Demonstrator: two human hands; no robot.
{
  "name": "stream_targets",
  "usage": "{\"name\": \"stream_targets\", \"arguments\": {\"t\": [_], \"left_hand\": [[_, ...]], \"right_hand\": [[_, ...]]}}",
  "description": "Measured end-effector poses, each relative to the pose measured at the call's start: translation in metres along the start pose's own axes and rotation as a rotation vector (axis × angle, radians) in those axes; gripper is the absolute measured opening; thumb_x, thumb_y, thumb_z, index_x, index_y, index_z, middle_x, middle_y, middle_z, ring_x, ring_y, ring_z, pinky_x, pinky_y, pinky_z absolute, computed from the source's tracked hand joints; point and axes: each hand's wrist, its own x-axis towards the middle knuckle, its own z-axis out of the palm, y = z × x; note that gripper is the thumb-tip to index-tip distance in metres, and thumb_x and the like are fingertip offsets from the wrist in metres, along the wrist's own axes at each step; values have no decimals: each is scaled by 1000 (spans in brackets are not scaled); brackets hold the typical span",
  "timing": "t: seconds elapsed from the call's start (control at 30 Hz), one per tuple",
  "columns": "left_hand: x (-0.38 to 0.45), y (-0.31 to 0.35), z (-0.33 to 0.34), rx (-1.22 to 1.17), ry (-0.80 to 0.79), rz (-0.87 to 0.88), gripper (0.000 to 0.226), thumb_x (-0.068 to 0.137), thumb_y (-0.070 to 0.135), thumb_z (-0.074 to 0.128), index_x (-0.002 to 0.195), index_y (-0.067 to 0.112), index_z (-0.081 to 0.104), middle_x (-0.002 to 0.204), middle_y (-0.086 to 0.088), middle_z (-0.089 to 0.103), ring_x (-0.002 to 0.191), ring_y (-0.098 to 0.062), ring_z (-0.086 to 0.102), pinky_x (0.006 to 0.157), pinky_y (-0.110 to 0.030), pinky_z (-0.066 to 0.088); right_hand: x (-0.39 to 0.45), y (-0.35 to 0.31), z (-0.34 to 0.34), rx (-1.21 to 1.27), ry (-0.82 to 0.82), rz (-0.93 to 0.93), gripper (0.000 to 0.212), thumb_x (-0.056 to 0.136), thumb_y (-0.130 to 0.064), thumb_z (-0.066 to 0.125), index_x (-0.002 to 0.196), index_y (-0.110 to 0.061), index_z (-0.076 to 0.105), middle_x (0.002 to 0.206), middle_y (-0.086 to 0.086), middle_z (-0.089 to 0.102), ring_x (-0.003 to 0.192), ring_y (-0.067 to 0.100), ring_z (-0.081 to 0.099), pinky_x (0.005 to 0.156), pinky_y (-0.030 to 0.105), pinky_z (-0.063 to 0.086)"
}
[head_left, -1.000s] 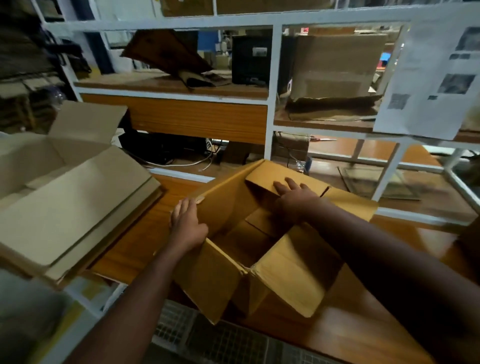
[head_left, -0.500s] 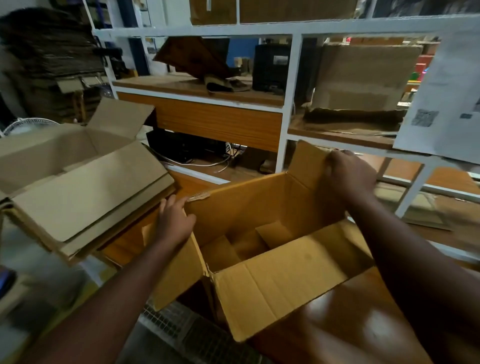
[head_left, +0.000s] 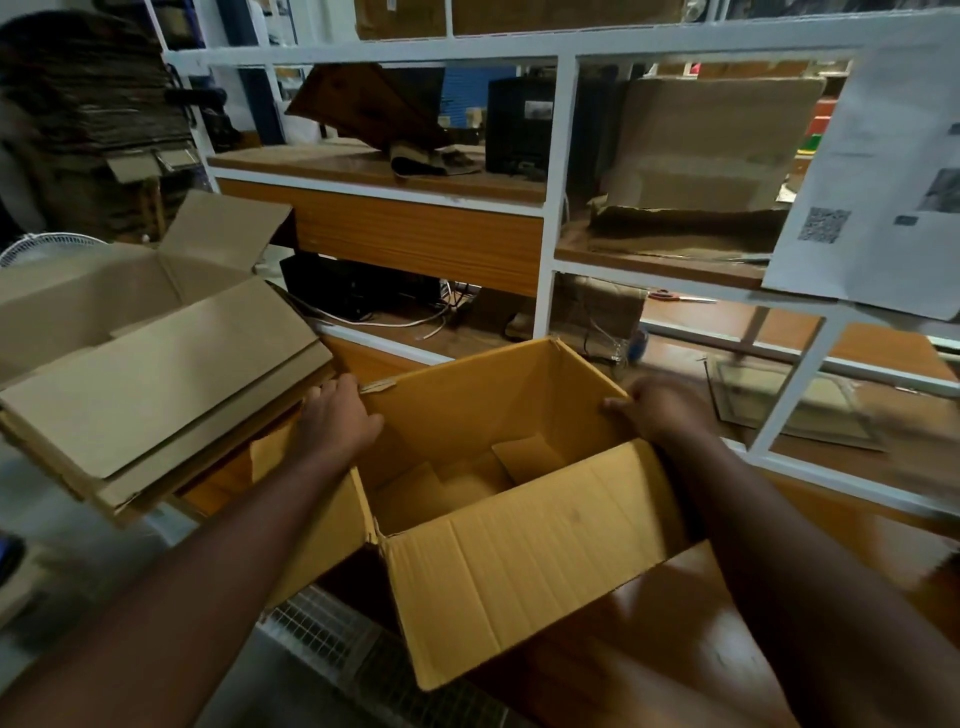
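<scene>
An open yellow-brown cardboard box (head_left: 524, 571) stands on the wooden table (head_left: 675, 649) in front of me, its top flaps spread outward and its inner bottom flaps visible. My left hand (head_left: 340, 415) grips the box's left top corner, fingers hooked over the edge. My right hand (head_left: 660, 408) holds the right top edge, thumb on the inside of the wall. The near flap hangs toward me over the table's front.
A stack of flattened grey-brown cartons (head_left: 150, 374) lies at the left, touching the box side. A white metal shelf frame (head_left: 556, 208) with wooden boards stands behind, holding cardboard, a black device (head_left: 519, 124) and taped paper sheets (head_left: 883, 176). A wire mesh (head_left: 332, 644) lies below.
The far flap that my right hand pressed inward, then lifted, is now out of view, and my right hand has come down onto the right wall. My left hand stays at the left corner.
</scene>
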Motion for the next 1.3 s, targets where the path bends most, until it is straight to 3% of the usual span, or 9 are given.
{"name": "stream_targets", "arguments": {"t": [0.13,0.27,0.33,0.4,0.63,0.77,0.87,1.13,1.3], "left_hand": [[-1,-2,-4,41,37,25,51,94,43,67,137,21,51,135,-7,57,127,-29,50,99,-49,51],[-1,-3,-4,4,21,33,42,98,36,65,133,20,48,127,-9,61,118,-28,56,80,-39,51],[-2,1,-6,44,-30,80,49,98,41,64,139,23,47,129,-7,61,118,-28,57,81,-39,52],[0,6,-10,111,-79,97,54,96,52,62,142,26,49,132,-5,59,119,-27,57,87,-41,53],[-3,4,-19,67,-236,126,33,101,40,60,131,28,56,111,3,63,95,-16,62,78,-35,54],[-21,-16,-30,-51,-216,193,19,103,31,58,122,36,60,94,9,64,82,-13,63,66,-28,49],[-27,-38,-53,-83,-114,174,24,102,34,60,126,34,63,97,9,67,81,-10,65,68,-31,55],[3,-85,-166,-48,126,112,34,102,42,59,132,30,65,118,2,72,94,-17,64,77,-37,53],[52,-130,-234,-183,179,57,37,101,36,61,136,24,62,123,-7,69,102,-24,64,89,-51,56]], "right_hand": [[-33,-15,-3,84,533,-241,32,105,-49,55,105,-23,75,93,-1,75,79,18,66,69,33,50],[-118,-30,36,369,341,-361,18,103,-48,55,108,-37,68,105,-8,75,98,13,71,92,49,59],[-147,-20,81,282,399,-345,31,104,-48,53,124,-31,69,143,-4,66,143,20,51,123,57,32],[-157,-17,116,382,430,-338,47,106,-47,41,142,-26,61,170,-1,39,163,21,18,130,55,8],[-156,-59,120,912,237,200,120,74,-94,32,169,-31,-7,178,-6,-11,164,19,-6,131,58,0],[-171,-76,131,1151,232,252,111,69,-60,63,165,-51,7,178,-9,11,161,29,19,128,60,20],[-176,-95,135,1292,284,190,94,66,-52,63,142,-80,15,174,-15,20,158,27,29,122,63,34],[-158,-201,116,1402,239,-64,101,70,-49,67,154,-70,14,174,-22,13,160,21,24,124,63,31],[-151,-284,101,1308,199,-442,92,85,-60,60,157,-69,4,173,-32,-5,164,11,-2,128,65,13]]}}
